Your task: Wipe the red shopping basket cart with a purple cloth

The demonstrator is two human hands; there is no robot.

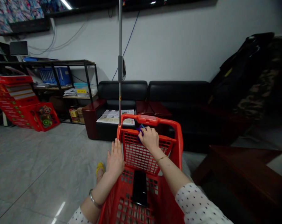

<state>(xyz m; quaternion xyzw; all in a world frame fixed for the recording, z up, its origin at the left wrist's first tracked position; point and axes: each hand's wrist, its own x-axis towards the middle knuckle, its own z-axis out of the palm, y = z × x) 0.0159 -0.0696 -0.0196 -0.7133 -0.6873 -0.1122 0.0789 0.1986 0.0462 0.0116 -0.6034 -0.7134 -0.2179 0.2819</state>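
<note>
Dotted sleeves (199, 202) reach over a red cart (179, 140), a black phone (140, 188) lying inside, between the forearms. The left hand (116, 158) is flat, fingers straight, along the cart's left edge; the right hand (150, 138) curls around a purple bundle (139, 128) atop the mesh panel (134, 153). Grey floor (49, 165) stretches leftward to stacked red boxes (16, 104); beyond, newspaper (116, 116) covers an armchair (123, 88).

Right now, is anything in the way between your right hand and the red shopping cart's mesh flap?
Yes, the purple cloth is bunched under the right hand, at the top of the mesh flap. Nothing else visible is between; the black phone-like slab lies lower, on the cart floor.
</note>
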